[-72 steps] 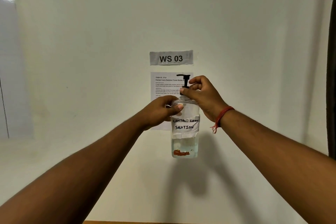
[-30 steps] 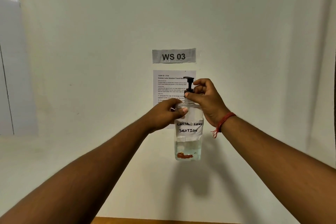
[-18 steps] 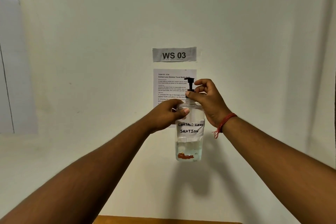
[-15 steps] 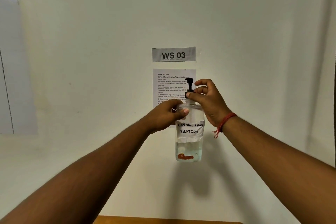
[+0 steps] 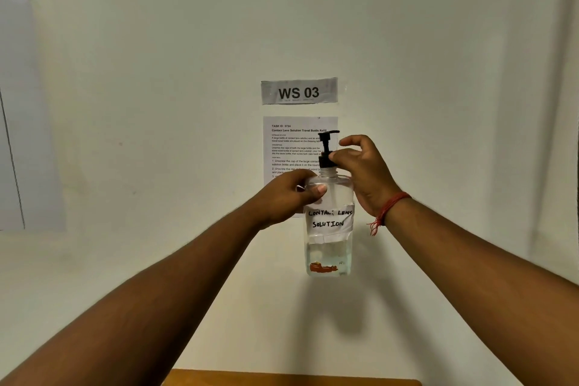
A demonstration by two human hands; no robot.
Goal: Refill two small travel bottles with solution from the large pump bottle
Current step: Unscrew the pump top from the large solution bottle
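The clear plastic pump bottle (image 5: 329, 229), low in liquid, is held in mid-air: left hand (image 5: 288, 197) curled round its shoulder, right hand (image 5: 360, 169) pinching the black pump collar (image 5: 326, 161).

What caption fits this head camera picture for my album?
Left hand holds the pump bottle while right hand pinches its black pump.

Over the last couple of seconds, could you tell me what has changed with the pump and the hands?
The pump has risen clear of the bottle neck, its collar now above the threads, the right hand still pinching it. The left hand still grips the bottle's shoulder, held up before the wall as before.
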